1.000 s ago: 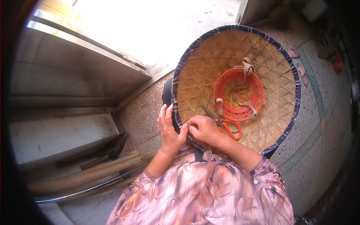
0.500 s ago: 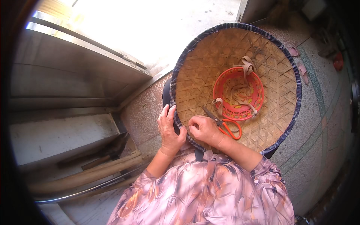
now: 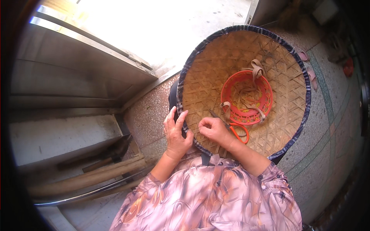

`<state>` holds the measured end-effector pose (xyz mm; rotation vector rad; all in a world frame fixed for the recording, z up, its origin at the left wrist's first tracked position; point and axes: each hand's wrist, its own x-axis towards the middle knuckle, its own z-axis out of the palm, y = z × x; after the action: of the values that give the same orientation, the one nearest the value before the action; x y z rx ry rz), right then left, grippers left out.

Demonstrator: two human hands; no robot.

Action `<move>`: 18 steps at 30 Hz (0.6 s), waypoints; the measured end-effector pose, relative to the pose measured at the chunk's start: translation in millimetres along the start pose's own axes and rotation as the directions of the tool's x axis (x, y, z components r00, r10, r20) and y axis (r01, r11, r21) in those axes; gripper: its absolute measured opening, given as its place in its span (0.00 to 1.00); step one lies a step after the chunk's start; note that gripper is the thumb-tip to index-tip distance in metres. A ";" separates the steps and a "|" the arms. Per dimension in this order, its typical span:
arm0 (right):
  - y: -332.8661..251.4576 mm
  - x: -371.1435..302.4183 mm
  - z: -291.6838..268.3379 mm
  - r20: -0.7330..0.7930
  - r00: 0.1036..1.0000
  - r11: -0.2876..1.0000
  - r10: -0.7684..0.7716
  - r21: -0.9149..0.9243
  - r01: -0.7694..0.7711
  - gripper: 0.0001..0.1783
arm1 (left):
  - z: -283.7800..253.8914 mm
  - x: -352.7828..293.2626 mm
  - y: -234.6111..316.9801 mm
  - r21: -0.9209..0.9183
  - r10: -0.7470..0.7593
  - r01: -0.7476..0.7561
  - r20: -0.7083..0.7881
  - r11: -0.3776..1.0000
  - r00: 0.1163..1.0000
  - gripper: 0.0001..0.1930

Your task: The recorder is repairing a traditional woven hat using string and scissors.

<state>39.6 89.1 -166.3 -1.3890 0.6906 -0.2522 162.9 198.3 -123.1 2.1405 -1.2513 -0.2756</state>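
A wide, round woven bamboo piece (image 3: 285, 88), like a sun hat turned inside up, rests before me. Dark patterned cloth binding (image 3: 307, 96) covers its rim. My left hand (image 3: 177, 138) is at the near-left rim, fingers spread and thumb touching the edge. Just inside that edge, my right hand (image 3: 215, 130) is closed in a pinch; whatever it may hold is too small to make out. Scissors with orange handles (image 3: 247, 135) lie partly hidden behind the right hand. A red plastic basket (image 3: 224, 86) sits in the middle, with pale cloth straps (image 3: 257, 69) tied to it.
To the left stand a metal door panel (image 3: 65, 69) and a pale ledge (image 3: 65, 138), with wooden poles (image 3: 88, 173) below. Pink slippers (image 3: 312, 77) and a red object (image 3: 348, 67) are on the speckled floor (image 3: 320, 131) at right.
My right hand has drawn slightly to the right, away from the rim. My left forefinger has lifted and spread from the others. The bamboo piece has shifted very slightly.
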 end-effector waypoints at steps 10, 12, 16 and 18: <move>-1.9 2.5 -6.8 0.065 0.996 0.996 0.066 0.060 -0.069 0.08 | -5.3 -6.1 -5.2 -0.083 0.012 -0.010 0.028 0.997 1.000 0.14; 0.4 3.0 -6.4 0.062 0.996 0.993 0.063 0.091 -0.068 0.08 | -5.1 -5.3 -2.2 -0.021 0.056 -0.056 0.033 0.998 0.998 0.10; 0.5 3.1 -7.1 0.066 0.997 0.990 0.032 0.135 -0.040 0.06 | -1.0 -5.8 -7.4 -0.014 0.067 -0.067 0.021 0.998 0.998 0.09; -4.4 1.1 -7.6 0.080 0.992 0.971 0.097 0.210 -0.112 0.06 | 2.5 -5.7 -10.7 -0.035 0.080 -0.080 0.005 0.996 0.997 0.09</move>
<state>37.0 81.5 -162.6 -1.1466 0.6566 -0.1882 166.3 205.8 -132.4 2.0561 -1.3230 -0.2680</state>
